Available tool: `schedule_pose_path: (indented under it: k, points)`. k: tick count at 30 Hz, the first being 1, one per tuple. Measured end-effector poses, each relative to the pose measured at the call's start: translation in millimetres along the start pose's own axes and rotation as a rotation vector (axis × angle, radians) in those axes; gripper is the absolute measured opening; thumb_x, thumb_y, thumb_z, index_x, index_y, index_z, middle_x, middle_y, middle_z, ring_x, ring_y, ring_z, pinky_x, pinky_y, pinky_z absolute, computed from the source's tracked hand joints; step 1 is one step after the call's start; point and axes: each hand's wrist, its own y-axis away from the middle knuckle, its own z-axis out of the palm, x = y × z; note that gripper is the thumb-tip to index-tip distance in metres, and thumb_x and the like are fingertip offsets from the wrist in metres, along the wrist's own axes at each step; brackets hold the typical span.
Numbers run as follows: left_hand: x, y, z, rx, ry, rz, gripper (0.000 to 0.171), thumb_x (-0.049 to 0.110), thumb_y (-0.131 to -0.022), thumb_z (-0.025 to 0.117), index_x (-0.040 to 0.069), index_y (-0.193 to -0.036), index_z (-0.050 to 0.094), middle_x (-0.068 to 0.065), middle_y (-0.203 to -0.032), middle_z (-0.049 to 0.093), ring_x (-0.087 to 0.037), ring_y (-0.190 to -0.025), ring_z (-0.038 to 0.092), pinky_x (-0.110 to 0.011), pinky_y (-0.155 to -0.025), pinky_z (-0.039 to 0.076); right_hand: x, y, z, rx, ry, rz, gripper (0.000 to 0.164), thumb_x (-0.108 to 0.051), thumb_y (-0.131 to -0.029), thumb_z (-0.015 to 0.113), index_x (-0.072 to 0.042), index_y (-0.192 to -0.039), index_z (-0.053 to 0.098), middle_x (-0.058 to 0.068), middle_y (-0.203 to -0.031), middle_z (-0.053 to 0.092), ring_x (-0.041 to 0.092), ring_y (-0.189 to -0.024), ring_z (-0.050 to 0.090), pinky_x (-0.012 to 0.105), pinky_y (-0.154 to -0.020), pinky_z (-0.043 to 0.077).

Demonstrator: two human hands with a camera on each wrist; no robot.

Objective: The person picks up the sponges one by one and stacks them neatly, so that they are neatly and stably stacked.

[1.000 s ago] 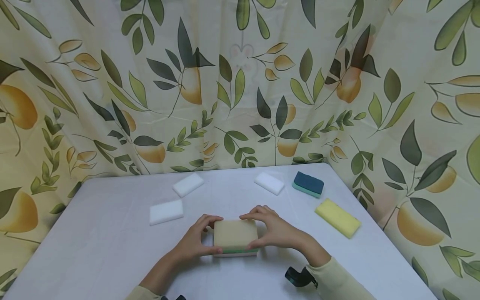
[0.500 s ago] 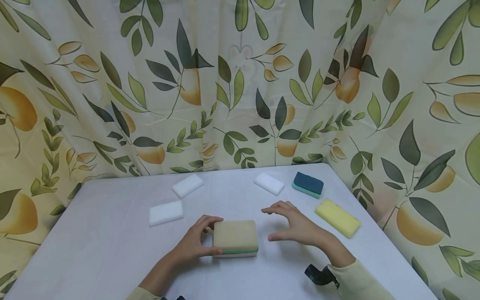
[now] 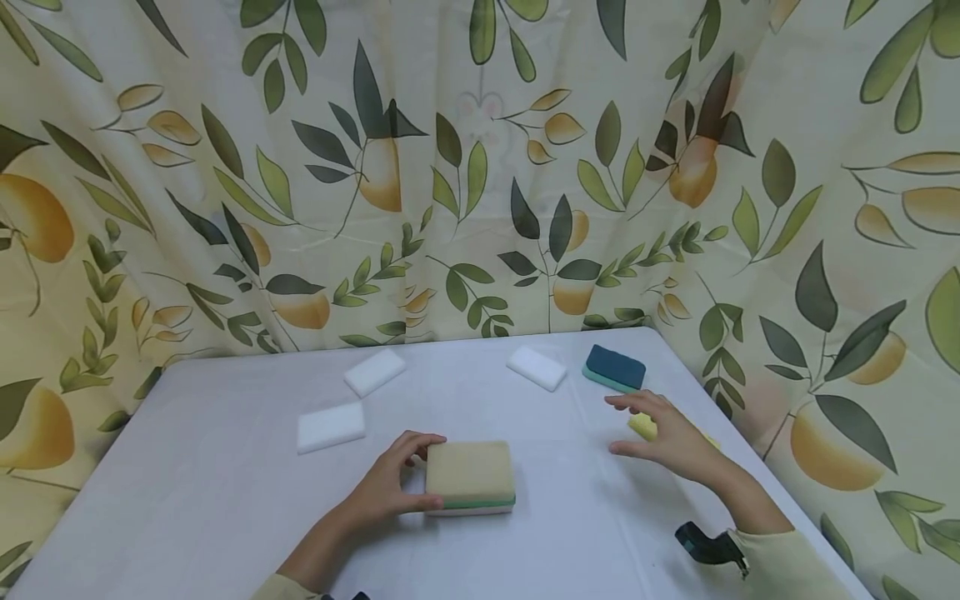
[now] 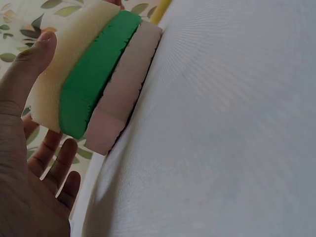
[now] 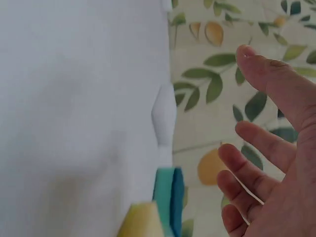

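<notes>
In the head view, a stack of sponges stands at the table's middle: a beige sponge (image 3: 470, 471) on top, a green layer (image 4: 96, 74) below it, and a pinkish sponge (image 4: 126, 89) at the bottom. My left hand (image 3: 390, 483) holds the stack's left end, thumb at the near side and fingers at the far side of the beige sponge. Over at the right, my right hand (image 3: 671, 437) hovers with fingers spread, holding nothing. It partly hides a yellow sponge (image 3: 642, 427). Just beyond lies a sponge with a dark blue top and teal base (image 3: 615, 368).
Two white sponges, one nearer (image 3: 331, 427) and one farther (image 3: 375, 372), lie at the table's back left. Another white sponge (image 3: 537, 368) lies at the back, right of centre. A leaf-patterned curtain (image 3: 480, 208) hangs behind the white-covered table (image 3: 187, 500).
My right hand has let go of the stack's right end and moved right, to above the yellow sponge. My left hand stays on the stack, which has not moved.
</notes>
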Motion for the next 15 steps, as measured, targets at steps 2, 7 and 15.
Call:
schedule_pose_path:
  k: [2, 7, 15]
  points:
    - [0.3, -0.4, 0.3, 0.001, -0.002, 0.001, 0.077, 0.037, -0.073, 0.087, 0.017, -0.139, 0.053, 0.008, -0.122, 0.053, -0.009, -0.105, 0.050, -0.033, -0.089, 0.044, 11.2, 4.4, -4.9, 0.029, 0.007, 0.017, 0.066, -0.039, -0.081, 0.079, -0.013, -0.137, 0.056, 0.013, -0.132, 0.054, 0.037, -0.122, 0.045, 0.065, -0.092, 0.040]
    - [1.3, -1.0, 0.6, 0.003, 0.003, 0.004, 0.078, 0.037, -0.073, 0.087, 0.014, -0.139, 0.052, 0.007, -0.123, 0.053, -0.009, -0.105, 0.050, -0.033, -0.088, 0.045, 39.1, 13.0, -8.7, 0.095, 0.034, 0.061, 0.067, -0.036, -0.081, 0.080, -0.008, -0.136, 0.056, 0.020, -0.135, 0.050, 0.042, -0.122, 0.044, 0.065, -0.092, 0.039]
    - [-0.5, -0.3, 0.9, 0.002, -0.001, -0.004, 0.079, 0.038, -0.072, 0.087, 0.014, -0.139, 0.052, 0.007, -0.123, 0.053, -0.009, -0.105, 0.051, -0.033, -0.088, 0.045, 67.5, 22.4, -11.7, 0.116, 0.057, 0.156, 0.076, -0.045, -0.082, 0.078, -0.005, -0.140, 0.051, 0.027, -0.141, 0.045, 0.049, -0.126, 0.038, 0.069, -0.093, 0.036]
